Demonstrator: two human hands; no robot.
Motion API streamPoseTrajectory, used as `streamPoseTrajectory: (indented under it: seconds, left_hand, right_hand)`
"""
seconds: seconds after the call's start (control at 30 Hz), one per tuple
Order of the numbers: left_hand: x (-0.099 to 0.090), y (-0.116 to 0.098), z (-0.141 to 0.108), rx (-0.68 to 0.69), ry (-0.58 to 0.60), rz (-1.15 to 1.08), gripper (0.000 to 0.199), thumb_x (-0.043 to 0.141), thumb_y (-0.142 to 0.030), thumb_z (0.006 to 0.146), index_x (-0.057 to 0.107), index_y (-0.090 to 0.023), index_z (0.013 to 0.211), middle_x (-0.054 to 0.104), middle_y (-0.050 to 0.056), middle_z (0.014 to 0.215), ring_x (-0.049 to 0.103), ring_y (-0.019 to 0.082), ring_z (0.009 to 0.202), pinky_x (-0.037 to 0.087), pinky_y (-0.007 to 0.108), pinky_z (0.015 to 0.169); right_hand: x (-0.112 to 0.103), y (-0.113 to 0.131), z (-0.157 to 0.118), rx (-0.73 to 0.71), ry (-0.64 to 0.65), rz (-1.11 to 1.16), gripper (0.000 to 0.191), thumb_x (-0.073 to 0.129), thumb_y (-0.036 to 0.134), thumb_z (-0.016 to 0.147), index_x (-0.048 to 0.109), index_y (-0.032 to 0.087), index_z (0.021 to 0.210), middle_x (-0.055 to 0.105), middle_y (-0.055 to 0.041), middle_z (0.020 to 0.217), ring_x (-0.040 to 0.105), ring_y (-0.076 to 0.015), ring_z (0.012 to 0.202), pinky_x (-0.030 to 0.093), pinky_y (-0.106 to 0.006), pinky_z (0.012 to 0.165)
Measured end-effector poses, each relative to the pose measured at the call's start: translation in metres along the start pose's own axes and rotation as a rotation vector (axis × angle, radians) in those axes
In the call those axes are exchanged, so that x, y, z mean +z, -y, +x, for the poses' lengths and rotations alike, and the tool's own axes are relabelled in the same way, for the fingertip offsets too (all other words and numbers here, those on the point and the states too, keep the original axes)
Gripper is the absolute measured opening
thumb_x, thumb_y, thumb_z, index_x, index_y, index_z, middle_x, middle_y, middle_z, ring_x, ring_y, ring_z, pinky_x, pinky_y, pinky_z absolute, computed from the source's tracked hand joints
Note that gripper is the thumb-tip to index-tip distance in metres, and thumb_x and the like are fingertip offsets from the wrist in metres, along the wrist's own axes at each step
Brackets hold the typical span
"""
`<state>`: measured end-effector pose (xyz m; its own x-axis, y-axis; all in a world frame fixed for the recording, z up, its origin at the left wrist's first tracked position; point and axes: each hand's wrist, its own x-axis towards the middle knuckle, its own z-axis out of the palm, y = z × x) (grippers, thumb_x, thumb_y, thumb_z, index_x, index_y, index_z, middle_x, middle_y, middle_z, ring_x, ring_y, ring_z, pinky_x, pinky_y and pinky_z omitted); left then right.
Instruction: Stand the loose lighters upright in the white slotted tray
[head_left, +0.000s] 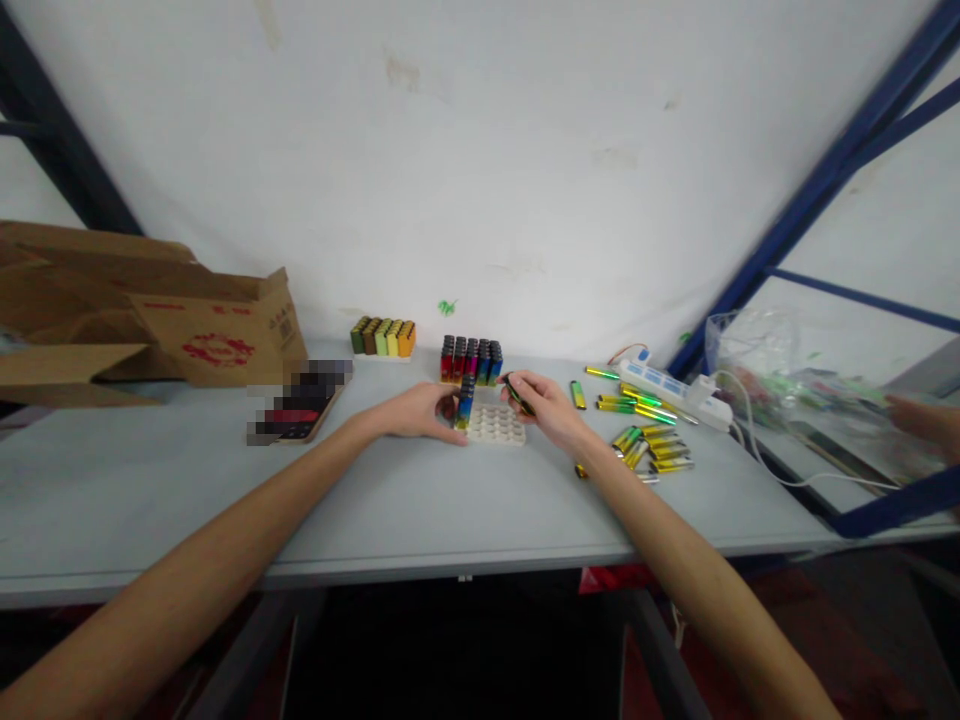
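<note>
A small white tray with rows of round holes lies on the table in front of me. Blue and yellow lighters with black tops stand in a column at its left end. Around that end my left hand is curled, thumb at the front and fingers behind, steadying the tray. Over the tray's right side, my right hand pinches a dark lighter held at a slant. Right of it, several shiny yellow-green lighters lie loose, with more lighters nearer my forearm.
Behind the tray stands a block of lighters; another block is farther left. A phone and open cardboard box occupy the left. A power strip lies right, beside a blue frame. Another person's hand touches plastic bags.
</note>
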<state>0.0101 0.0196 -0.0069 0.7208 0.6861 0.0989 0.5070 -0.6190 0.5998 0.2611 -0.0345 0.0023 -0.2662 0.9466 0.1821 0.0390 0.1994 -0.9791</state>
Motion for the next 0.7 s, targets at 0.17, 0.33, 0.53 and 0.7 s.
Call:
streamPoseTrajectory:
  seconds: [0.17, 0.33, 0.53, 0.7]
  left_hand:
    - [-0.001, 0.0, -0.001, 0.001, 0.028, -0.068, 0.068, 0.083, -0.06, 0.063, 0.066, -0.017, 0.112, 0.07, 0.003, 0.093, 0.062, 0.021, 0.081, 0.045, 0.028, 0.068]
    - [0.002, 0.002, 0.0, -0.005, 0.006, -0.057, 0.071, 0.082, -0.06, 0.062, 0.067, -0.018, 0.116, 0.072, 0.004, 0.098, 0.063, 0.022, 0.083, 0.047, 0.029, 0.071]
    - [0.003, 0.002, 0.001, -0.012, -0.004, -0.01, 0.074, 0.081, -0.062, 0.062, 0.065, -0.016, 0.119, 0.071, 0.005, 0.095, 0.064, 0.023, 0.082, 0.047, 0.03, 0.072]
    - [0.002, -0.002, 0.0, -0.014, -0.002, -0.012, 0.075, 0.082, -0.062, 0.063, 0.065, -0.016, 0.119, 0.072, 0.005, 0.098, 0.064, 0.023, 0.084, 0.048, 0.03, 0.073]
  right_hand:
    - [0.005, -0.002, -0.002, 0.011, -0.004, -0.023, 0.05, 0.047, 0.073, 0.091, 0.053, 0.027, 0.109, 0.057, 0.0044, 0.07, 0.04, -0.0109, 0.048, 0.028, -0.022, 0.042]
    - [0.005, -0.003, -0.003, 0.04, -0.028, -0.015, 0.049, 0.049, 0.074, 0.089, 0.051, 0.026, 0.094, 0.03, 0.0094, 0.06, 0.024, -0.0094, 0.044, 0.022, -0.022, 0.042]
    - [0.003, -0.01, -0.001, -0.109, -0.198, -0.248, 0.057, 0.048, 0.072, 0.09, 0.039, 0.023, 0.063, 0.034, 0.005, 0.056, 0.031, -0.0109, 0.051, 0.026, -0.026, 0.049]
    - [0.003, -0.016, 0.0, -0.175, -0.331, -0.5, 0.049, 0.048, 0.056, 0.09, 0.036, 0.022, 0.057, 0.032, 0.004, 0.056, 0.033, -0.0117, 0.056, 0.024, -0.028, 0.054]
